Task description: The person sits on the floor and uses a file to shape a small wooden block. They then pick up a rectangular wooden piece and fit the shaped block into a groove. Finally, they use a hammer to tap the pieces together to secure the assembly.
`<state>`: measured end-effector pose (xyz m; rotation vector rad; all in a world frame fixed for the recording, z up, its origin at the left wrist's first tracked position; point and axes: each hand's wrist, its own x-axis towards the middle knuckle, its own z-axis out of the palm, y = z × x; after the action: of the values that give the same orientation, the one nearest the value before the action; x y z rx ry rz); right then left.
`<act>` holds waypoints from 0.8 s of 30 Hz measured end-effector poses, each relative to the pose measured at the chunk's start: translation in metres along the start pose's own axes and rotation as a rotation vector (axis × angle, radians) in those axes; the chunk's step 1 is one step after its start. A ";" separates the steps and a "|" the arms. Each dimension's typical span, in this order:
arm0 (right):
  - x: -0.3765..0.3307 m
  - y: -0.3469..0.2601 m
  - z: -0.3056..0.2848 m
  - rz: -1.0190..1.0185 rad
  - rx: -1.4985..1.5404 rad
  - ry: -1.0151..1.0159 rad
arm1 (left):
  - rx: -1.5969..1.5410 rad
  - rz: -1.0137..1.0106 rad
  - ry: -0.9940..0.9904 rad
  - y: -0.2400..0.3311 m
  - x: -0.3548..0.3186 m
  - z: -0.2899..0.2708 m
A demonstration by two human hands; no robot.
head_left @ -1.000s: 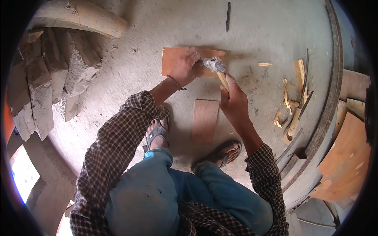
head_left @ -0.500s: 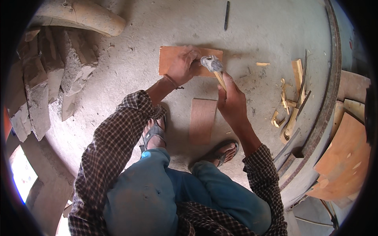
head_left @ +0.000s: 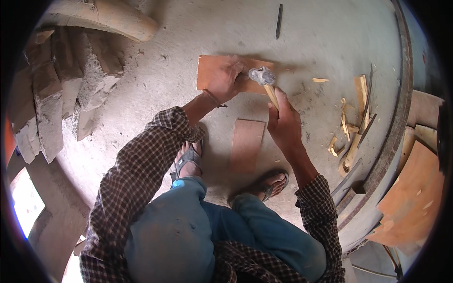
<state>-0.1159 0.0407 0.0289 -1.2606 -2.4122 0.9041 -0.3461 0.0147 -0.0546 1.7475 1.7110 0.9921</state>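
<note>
My right hand (head_left: 286, 123) is wrapped round the wooden handle of a hammer (head_left: 262, 76), whose grey head hangs over the right part of an orange-brown plywood piece (head_left: 206, 70). That piece lies flat on the floor. My left hand (head_left: 223, 83) is on it, fingers bent together toward the hammer head; whatever they pinch is too small or hidden to make out. Between my feet and the plywood, a smaller pinkish-brown board (head_left: 247, 145) lies flat, apart from both hands.
Wood offcuts (head_left: 361, 96) and dark metal strips lie at the right, beside a curved rusty rail (head_left: 402, 89). A dark rod (head_left: 279, 21) lies on the floor beyond the plywood. Stone slabs (head_left: 61, 75) and a log (head_left: 113, 20) occupy the far left; plywood sheets (head_left: 413, 188) stand at the right.
The whole view has shifted slightly, so everything sits a little further right. Both hands, the hammer and the plywood keep nearly the same places relative to each other.
</note>
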 end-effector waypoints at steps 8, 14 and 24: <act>0.004 -0.005 -0.003 0.127 0.037 -0.164 | -0.059 0.058 0.045 -0.007 0.001 0.005; 0.000 -0.007 -0.014 0.147 0.108 0.027 | -0.024 0.054 -0.021 0.000 0.001 -0.003; 0.008 -0.011 -0.006 0.072 -0.041 -0.165 | -0.071 -0.041 -0.033 0.007 0.006 -0.005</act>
<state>-0.1248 0.0453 0.0396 -1.3439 -2.5373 1.0213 -0.3461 0.0191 -0.0448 1.6689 1.6640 0.9881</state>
